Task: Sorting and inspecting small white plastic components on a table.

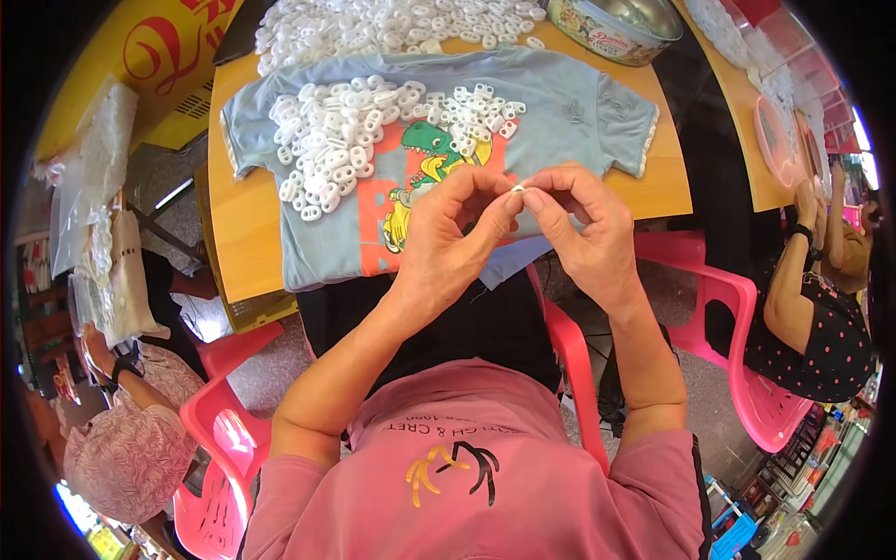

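My left hand (457, 229) and my right hand (586, 229) meet above the near edge of a light blue T-shirt (322, 247) spread on the table. Between thumbs and fingertips they pinch a small white plastic piece (519, 189), mostly covered by the fingers. Beyond my left hand lies a large heap of white two-holed plastic pieces (327, 140) on the shirt. A smaller heap of similar white pieces (471, 114) sits farther right, on the shirt's dinosaur print (429, 154).
Past the shirt, a big pile of white pieces (373, 28) covers the table's far side. A round tin (611, 33) stands at the far right. Pink plastic chairs (737, 327) flank me, with other people seated left and right. The wooden table edge (247, 280) runs before me.
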A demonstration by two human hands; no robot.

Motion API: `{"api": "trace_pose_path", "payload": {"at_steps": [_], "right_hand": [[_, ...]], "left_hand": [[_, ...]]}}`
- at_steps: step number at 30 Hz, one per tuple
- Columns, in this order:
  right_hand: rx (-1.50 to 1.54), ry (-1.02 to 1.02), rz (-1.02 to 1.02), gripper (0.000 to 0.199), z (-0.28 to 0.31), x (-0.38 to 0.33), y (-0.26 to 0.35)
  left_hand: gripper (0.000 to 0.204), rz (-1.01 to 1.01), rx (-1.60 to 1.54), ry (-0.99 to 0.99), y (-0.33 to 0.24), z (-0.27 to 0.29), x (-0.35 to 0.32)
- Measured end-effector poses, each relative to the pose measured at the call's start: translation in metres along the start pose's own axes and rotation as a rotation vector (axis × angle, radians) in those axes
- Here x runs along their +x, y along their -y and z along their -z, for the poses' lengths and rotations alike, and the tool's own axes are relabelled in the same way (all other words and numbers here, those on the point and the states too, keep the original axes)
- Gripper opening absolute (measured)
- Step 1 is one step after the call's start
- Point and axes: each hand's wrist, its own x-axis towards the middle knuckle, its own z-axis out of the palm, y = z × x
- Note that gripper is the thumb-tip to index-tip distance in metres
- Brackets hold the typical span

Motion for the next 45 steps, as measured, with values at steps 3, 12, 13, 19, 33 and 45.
{"api": "trace_pose_path", "payload": {"at_steps": [3, 12, 13, 19, 33, 45], "right_hand": [[-0.291, 0.043, 0.081, 0.009, 0.021, 0.008, 0.002], [-0.825, -0.119, 0.090, 0.011, 0.065, 0.041, -0.028], [-0.880, -0.091, 0.099, 0.012, 0.065, 0.043, -0.029], [-1.025, 0.003, 0.112, 0.012, 0.065, 0.051, -0.024], [-1.045, 0.072, 0.156, 0.009, 0.065, 0.050, -0.014], [-1.171, 0.151, 0.396, 0.012, 0.063, 0.058, -0.016]], "left_hand": [[0.013, 0.032, 0.015, 0.043, 0.006, 0.004, -0.001], [0.012, 0.072, -0.004, 0.025, 0.002, 0.004, 0.001], [0.012, 0.073, -0.005, 0.024, 0.002, 0.004, 0.001], [0.013, 0.076, -0.024, 0.021, 0.002, 0.005, 0.001], [0.016, 0.056, -0.128, -0.005, 0.005, 0.012, 0.004], [0.016, 0.001, -0.165, -0.001, 0.011, 0.013, 0.006]]}}
